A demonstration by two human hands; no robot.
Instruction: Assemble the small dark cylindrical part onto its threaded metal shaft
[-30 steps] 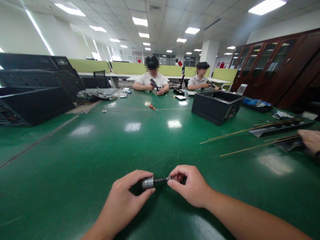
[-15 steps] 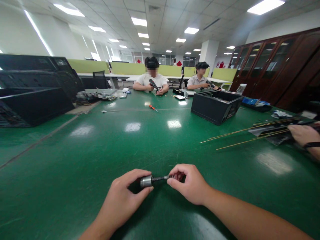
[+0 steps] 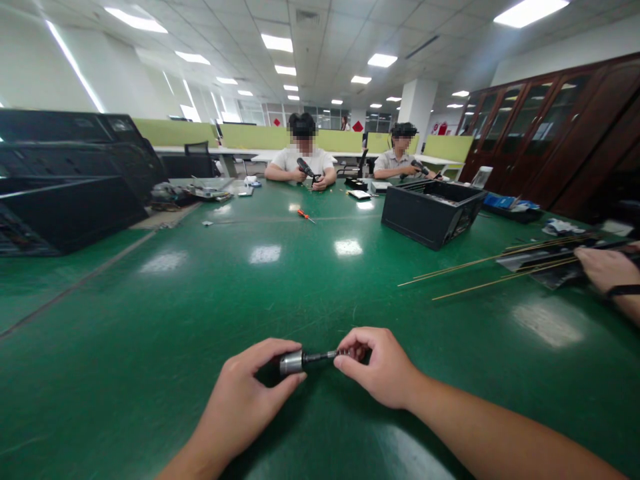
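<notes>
Near the front of the green table (image 3: 240,293), a silver metal cylinder (image 3: 292,363) lies sideways between the thumb and fingers of my left hand (image 3: 255,380). A thin dark shaft (image 3: 316,357) runs from its right end toward my right hand (image 3: 383,367). The fingertips and thumb of my right hand pinch the shaft's far end, where a ridged metal tip shows partly between them. The cylinder's left end is partly hidden by my left hand.
Black computer cases stand at the left (image 3: 70,213) and right back (image 3: 425,217). An orange screwdriver (image 3: 303,215) lies mid-table. Thin rods (image 3: 480,263) reach in from the right beside another person's hand (image 3: 605,267). Two people (image 3: 303,160) sit across, holding power tools.
</notes>
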